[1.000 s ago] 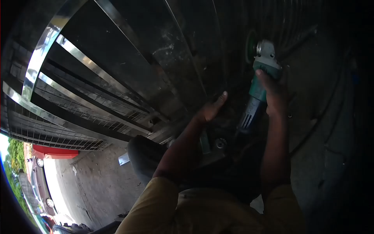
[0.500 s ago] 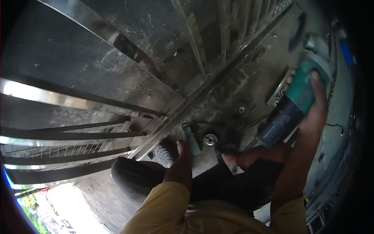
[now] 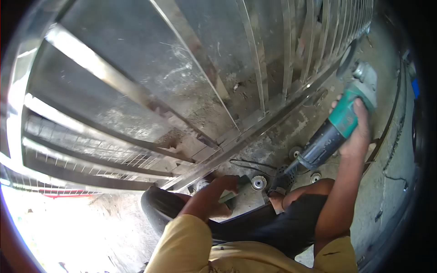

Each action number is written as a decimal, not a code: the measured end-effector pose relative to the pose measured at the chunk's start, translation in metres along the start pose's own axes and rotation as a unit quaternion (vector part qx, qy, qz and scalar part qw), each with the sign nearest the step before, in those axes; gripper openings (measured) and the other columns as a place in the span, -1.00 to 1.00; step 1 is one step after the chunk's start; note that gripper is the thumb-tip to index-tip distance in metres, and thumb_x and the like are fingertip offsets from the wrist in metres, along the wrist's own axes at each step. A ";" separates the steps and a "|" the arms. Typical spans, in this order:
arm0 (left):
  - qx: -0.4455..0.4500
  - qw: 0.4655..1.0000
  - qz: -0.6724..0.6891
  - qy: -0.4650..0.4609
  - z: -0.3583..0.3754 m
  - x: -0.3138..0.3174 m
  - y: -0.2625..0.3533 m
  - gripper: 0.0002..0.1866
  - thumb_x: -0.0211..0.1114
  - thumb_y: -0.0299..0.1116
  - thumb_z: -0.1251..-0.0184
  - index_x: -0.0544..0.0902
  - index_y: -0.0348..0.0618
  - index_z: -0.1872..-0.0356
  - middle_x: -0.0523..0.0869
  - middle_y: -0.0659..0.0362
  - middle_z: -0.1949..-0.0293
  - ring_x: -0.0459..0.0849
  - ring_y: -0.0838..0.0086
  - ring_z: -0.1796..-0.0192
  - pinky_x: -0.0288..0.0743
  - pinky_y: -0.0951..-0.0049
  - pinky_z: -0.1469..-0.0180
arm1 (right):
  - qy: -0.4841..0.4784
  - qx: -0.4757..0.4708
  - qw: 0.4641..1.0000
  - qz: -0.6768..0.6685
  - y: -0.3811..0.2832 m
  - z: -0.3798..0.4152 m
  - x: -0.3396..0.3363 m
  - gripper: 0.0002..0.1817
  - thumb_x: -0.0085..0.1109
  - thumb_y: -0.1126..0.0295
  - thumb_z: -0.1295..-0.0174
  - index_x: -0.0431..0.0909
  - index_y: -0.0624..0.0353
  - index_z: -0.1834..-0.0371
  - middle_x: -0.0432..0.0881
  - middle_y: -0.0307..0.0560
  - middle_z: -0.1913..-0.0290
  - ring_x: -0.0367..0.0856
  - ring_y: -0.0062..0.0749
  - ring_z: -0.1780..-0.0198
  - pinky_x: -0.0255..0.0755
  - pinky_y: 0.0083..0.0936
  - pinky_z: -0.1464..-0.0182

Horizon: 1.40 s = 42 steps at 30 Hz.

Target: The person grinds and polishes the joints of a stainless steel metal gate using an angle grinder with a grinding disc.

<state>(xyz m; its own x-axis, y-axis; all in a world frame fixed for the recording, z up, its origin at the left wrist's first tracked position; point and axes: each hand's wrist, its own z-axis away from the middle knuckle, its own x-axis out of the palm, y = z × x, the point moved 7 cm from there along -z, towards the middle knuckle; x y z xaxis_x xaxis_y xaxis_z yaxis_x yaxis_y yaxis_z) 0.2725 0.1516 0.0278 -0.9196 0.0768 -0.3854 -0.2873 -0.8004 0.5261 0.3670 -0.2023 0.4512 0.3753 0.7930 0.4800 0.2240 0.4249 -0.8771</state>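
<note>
My right hand (image 3: 357,132) is wrapped round a green and black angle grinder (image 3: 339,123), held up at the right with its metal head and disc pointing away. My left hand (image 3: 223,189) is low beside my knee, its fingers over a green object (image 3: 231,195) near the floor; whether it grips this is hard to make out. A round metal disc (image 3: 259,183) lies just right of that hand. Beyond both hands runs the bottom rail (image 3: 246,132) of a shiny metal barred frame.
Metal bars (image 3: 261,68) spread across the upper and left view. Near my foot (image 3: 276,200) are a dark perforated shape (image 3: 284,179) and small round discs (image 3: 315,177) on the concrete. A thin cable (image 3: 395,178) lies at the right.
The view has shifted, showing more of the frame. My left hand has moved onto the green object beside it. The grinder remains raised in my right hand.
</note>
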 end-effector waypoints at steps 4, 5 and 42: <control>0.052 0.998 0.028 -0.008 0.128 -0.073 0.073 -0.15 0.62 -0.16 0.09 0.48 -0.18 -0.31 0.68 -0.06 -0.16 0.63 0.13 -0.24 0.47 0.17 -0.29 | 0.026 -0.032 0.999 -0.014 -0.013 0.015 0.017 -0.33 0.48 0.25 -0.12 0.39 0.21 -0.25 0.63 0.00 0.11 0.71 -0.23 0.25 0.66 -0.32 0.22; 0.065 0.994 0.084 0.029 0.164 -0.091 0.088 -0.14 0.62 -0.17 0.07 0.46 -0.16 -0.34 0.66 -0.04 -0.18 0.62 0.15 -0.25 0.44 0.18 -0.31 | 0.020 -0.039 0.999 -0.008 -0.018 0.018 0.020 -0.32 0.48 0.25 -0.12 0.37 0.20 -0.26 0.63 0.00 0.11 0.71 -0.23 0.25 0.67 -0.31 0.22; 0.049 0.657 0.433 0.615 0.270 -0.106 0.086 -0.39 -0.16 0.11 -0.68 0.54 -0.33 -0.10 0.70 0.04 0.13 0.61 0.36 0.06 0.49 0.32 -0.06 | -0.239 0.099 0.851 0.457 0.191 0.180 0.100 0.13 0.61 -0.08 0.15 0.16 0.21 -0.43 0.64 0.24 -0.12 0.66 0.08 -0.15 0.52 -0.18 -0.18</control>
<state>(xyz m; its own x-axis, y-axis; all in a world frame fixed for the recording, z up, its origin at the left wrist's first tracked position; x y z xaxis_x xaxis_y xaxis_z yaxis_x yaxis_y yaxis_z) 0.2728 0.2345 0.3185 0.1456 -0.9691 -0.1992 0.1297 -0.1809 0.9749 0.2854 0.0369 0.3289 -0.1077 0.8987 -0.4251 -0.1391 -0.4370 -0.8887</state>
